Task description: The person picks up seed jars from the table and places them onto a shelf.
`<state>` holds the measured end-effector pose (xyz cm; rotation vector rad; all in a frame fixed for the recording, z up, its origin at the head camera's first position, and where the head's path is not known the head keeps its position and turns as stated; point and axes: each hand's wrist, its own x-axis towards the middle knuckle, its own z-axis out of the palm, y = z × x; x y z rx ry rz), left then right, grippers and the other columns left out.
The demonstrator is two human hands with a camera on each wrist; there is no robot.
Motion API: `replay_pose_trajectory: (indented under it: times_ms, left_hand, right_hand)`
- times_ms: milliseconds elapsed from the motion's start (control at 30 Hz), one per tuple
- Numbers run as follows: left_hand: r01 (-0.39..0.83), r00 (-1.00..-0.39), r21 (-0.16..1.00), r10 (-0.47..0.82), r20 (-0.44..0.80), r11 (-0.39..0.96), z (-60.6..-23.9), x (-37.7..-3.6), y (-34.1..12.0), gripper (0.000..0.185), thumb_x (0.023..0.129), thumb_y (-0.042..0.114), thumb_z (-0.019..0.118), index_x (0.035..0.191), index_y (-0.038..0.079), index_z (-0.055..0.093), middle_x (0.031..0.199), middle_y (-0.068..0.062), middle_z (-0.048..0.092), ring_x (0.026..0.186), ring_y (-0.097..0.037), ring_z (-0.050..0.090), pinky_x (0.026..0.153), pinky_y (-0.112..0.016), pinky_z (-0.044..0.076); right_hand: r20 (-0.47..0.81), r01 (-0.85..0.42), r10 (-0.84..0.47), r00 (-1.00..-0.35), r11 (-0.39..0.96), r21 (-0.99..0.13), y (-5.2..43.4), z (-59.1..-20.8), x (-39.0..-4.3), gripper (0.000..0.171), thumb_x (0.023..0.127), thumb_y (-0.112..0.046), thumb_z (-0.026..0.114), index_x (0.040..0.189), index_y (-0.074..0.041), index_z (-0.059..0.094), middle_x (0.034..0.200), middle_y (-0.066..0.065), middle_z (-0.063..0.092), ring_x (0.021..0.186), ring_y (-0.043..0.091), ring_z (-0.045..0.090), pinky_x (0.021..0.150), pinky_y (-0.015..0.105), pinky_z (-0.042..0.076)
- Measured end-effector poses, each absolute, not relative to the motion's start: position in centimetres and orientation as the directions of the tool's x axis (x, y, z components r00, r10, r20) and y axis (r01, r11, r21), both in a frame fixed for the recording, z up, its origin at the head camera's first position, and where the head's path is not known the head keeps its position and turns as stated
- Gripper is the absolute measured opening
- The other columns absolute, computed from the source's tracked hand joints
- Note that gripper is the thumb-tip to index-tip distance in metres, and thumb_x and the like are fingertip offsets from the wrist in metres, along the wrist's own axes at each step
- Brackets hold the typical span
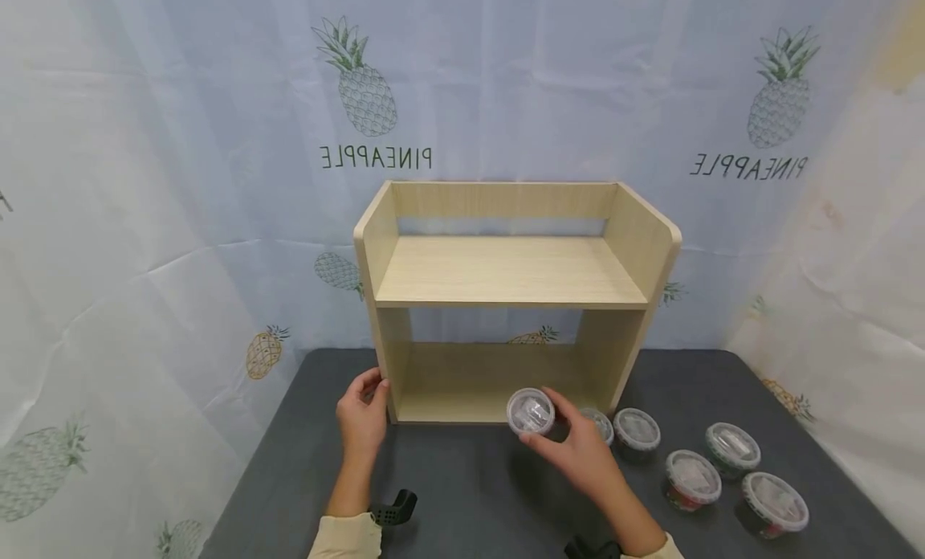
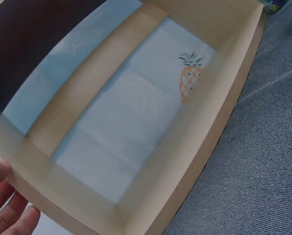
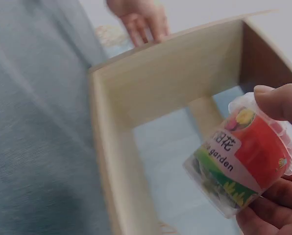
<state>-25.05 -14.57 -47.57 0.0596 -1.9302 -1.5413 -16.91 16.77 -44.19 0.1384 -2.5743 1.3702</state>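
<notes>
My right hand (image 1: 578, 453) grips a small clear lidded plastic cup (image 1: 531, 412) between thumb and fingers, in front of the lower opening of a light wooden shelf (image 1: 509, 270). In the right wrist view the cup (image 3: 239, 156) is tilted; its red and green label shows flowers and the word "garden". With thumb and fingers at its front edge, my left hand (image 1: 364, 414) holds the shelf's left side panel. The left wrist view shows the fingers (image 2: 18, 215) on the outer side of that panel (image 2: 43, 198). Bare boards show on both shelf levels.
Several more lidded cups stand on the dark tabletop (image 1: 462, 495) to the right; one cup (image 1: 596, 425) is partly behind my right hand, another (image 1: 637, 430) beside it. Behind the shelf hangs a pale curtain (image 1: 506, 85) printed with pineapples.
</notes>
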Motion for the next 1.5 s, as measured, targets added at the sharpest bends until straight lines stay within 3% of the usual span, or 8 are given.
replay_pose_trajectory:
  times_ms: [200, 400, 567, 767, 967, 1033, 1133, 1500]
  left_hand:
    - [0.344, -0.783, 0.885, -0.426, 0.454, 0.312, -47.6, -25.2, -14.9, 0.017, 0.091, 0.008, 0.07, 0.107, 0.001, 0.071, 0.1, -0.014, 0.072, 0.094, -0.018, 0.067, 0.074, -0.014, 0.051]
    - [0.32, -0.804, 0.893, -0.408, 0.432, 0.317, -47.7, -25.4, -15.1, 0.018, 0.092, 0.011, 0.071, 0.108, 0.002, 0.072, 0.102, -0.012, 0.073, 0.096, -0.017, 0.067, 0.074, -0.011, 0.049]
    - [0.295, -0.812, 0.904, -0.418, 0.408, 0.309, -47.7, -25.3, -15.0, 0.019, 0.09, 0.011, 0.072, 0.106, 0.001, 0.073, 0.101, -0.013, 0.074, 0.091, -0.006, 0.066, 0.071, -0.007, 0.048]
    - [0.264, -0.829, 0.913, -0.411, 0.379, 0.31, -47.8, -25.4, -15.4, 0.019, 0.091, 0.015, 0.073, 0.106, 0.004, 0.075, 0.101, -0.012, 0.075, 0.089, 0.001, 0.064, 0.071, -0.007, 0.047]
    - [0.245, -0.827, 0.902, -0.41, 0.386, 0.354, -47.9, -25.5, -15.5, 0.018, 0.09, 0.017, 0.073, 0.104, 0.005, 0.076, 0.098, -0.01, 0.076, 0.091, -0.014, 0.068, 0.072, -0.014, 0.048]
    - [0.242, -0.824, 0.897, -0.41, 0.391, 0.369, -48.0, -25.5, -15.5, 0.017, 0.09, 0.017, 0.073, 0.103, 0.005, 0.076, 0.097, -0.01, 0.076, 0.092, -0.018, 0.069, 0.073, -0.017, 0.05]
    - [0.24, -0.826, 0.894, -0.404, 0.393, 0.379, -48.2, -25.6, -15.5, 0.017, 0.091, 0.017, 0.073, 0.102, 0.004, 0.077, 0.097, -0.011, 0.076, 0.093, -0.022, 0.069, 0.073, -0.017, 0.05]
    - [0.253, -0.83, 0.891, -0.389, 0.4, 0.377, -48.1, -25.7, -15.9, 0.016, 0.09, 0.013, 0.073, 0.101, 0.003, 0.077, 0.095, -0.013, 0.076, 0.082, 0.0, 0.063, 0.068, -0.008, 0.047]
  right_hand:
    - [0.299, -0.27, 0.003, -0.954, 0.416, -0.868, 17.6, -40.7, -16.7, 0.07, 0.082, -0.023, 0.082, 0.142, -0.007, 0.05, 0.128, 0.014, 0.064, 0.115, 0.023, 0.063, 0.092, 0.031, 0.054]
    - [0.428, -0.4, 0.013, -0.904, 0.335, -0.853, 19.3, -35.7, -17.0, 0.056, 0.087, -0.01, 0.075, 0.139, -0.006, 0.053, 0.12, 0.008, 0.065, 0.1, 0.004, 0.064, 0.08, 0.018, 0.053]
    - [0.457, -0.422, 0.063, -0.887, 0.286, -0.86, 20.2, -31.0, -17.5, 0.052, 0.093, -0.013, 0.068, 0.141, -0.006, 0.051, 0.114, -0.007, 0.063, 0.101, 0.005, 0.061, 0.08, 0.015, 0.052]
    - [0.469, -0.421, 0.137, -0.873, 0.275, -0.864, 20.8, -26.8, -20.0, 0.055, 0.095, -0.024, 0.066, 0.143, -0.003, 0.049, 0.117, -0.004, 0.06, 0.104, 0.008, 0.056, 0.086, 0.011, 0.048]
    - [0.363, -0.271, 0.215, -0.907, 0.362, -0.892, 21.6, -24.8, -23.5, 0.07, 0.092, -0.05, 0.065, 0.147, -0.012, 0.045, 0.139, 0.007, 0.053, 0.119, 0.014, 0.05, 0.109, 0.031, 0.041]
    - [0.331, -0.228, 0.236, -0.914, 0.379, -0.897, 21.8, -24.6, -24.4, 0.074, 0.091, -0.053, 0.064, 0.149, -0.012, 0.043, 0.145, 0.009, 0.049, 0.124, 0.017, 0.048, 0.112, 0.039, 0.038]
    - [0.314, -0.2, 0.256, -0.914, 0.388, -0.9, 22.1, -24.5, -25.8, 0.078, 0.089, -0.056, 0.065, 0.149, -0.011, 0.042, 0.146, 0.009, 0.049, 0.129, 0.019, 0.047, 0.113, 0.04, 0.036]
    - [0.321, -0.137, 0.284, -0.903, 0.519, -0.844, 22.6, -24.6, -28.9, 0.079, 0.087, -0.063, 0.063, 0.141, -0.007, 0.051, 0.135, 0.013, 0.058, 0.117, 0.022, 0.053, 0.102, 0.039, 0.043]
